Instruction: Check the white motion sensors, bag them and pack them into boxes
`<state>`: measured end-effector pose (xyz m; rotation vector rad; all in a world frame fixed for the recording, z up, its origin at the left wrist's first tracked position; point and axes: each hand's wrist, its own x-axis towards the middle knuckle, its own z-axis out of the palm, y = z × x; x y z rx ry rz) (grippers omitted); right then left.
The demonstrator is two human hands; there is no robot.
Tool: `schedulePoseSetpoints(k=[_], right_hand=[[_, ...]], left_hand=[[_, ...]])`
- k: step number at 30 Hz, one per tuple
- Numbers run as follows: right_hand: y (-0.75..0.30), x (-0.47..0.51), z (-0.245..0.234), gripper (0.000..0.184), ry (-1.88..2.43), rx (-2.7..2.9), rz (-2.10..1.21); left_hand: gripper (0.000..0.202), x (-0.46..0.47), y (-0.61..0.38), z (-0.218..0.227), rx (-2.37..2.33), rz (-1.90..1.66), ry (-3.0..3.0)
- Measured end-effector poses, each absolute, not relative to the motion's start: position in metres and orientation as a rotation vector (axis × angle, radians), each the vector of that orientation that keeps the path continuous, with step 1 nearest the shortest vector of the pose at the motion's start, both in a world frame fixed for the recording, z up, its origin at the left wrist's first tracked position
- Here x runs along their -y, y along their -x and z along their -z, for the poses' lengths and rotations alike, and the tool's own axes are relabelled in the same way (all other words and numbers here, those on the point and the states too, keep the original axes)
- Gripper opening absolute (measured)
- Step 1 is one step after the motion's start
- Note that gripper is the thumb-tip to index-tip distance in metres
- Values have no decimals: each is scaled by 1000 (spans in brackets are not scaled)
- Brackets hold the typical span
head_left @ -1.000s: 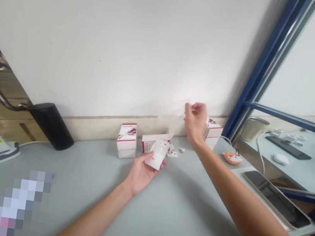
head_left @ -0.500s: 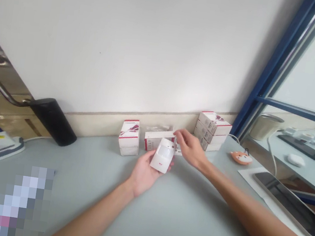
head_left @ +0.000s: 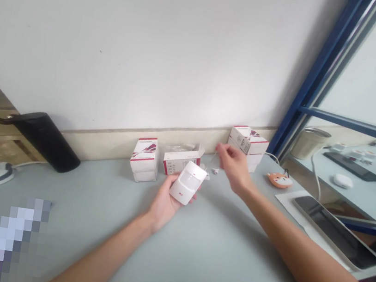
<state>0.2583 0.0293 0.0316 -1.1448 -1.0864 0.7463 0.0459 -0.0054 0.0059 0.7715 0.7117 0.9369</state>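
My left hand (head_left: 165,202) is wrapped round a white motion sensor (head_left: 188,183), its lens window and a small red mark turned up toward me. Off the sensor's upper right corner, my right hand (head_left: 232,165) pinches a thin rod-like piece (head_left: 214,154), too fine to name. Just behind the sensor lies an opened white and red box (head_left: 181,157) with clear plastic in its top. Small white bits (head_left: 215,171) rest on the table between the box and my right hand.
A closed white and red box (head_left: 145,159) stands left of the opened one; stacked boxes (head_left: 247,144) sit behind my right hand. On the right are an orange animal-shaped case (head_left: 279,179) and a phone (head_left: 336,232). A black cylinder (head_left: 48,141) leans at left, before the wall.
My right hand has drawn away from the sensor, and the thin piece in its fingers now shows. The view has shifted, so things appear further left. My left hand keeps its hold.
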Motion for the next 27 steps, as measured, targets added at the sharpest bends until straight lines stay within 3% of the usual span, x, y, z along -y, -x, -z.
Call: schedulePoseSetpoints(k=[7,14,19,27], right_hand=[[-324,-34,-72,49,823,849,-421],[-365,-34,-77,43,732,750,-423],[-383,-38,-77,41,695,632,-584],[-398,-36,-71,26,628,774,-850]], left_hand=[[41,8,-44,-9,-679,-770,-921],[31,16,-49,-11,-698,-735,-1044],[27,19,-55,-10,-665,-715,-1040],[39,9,-47,-6,-617,-718,-845]])
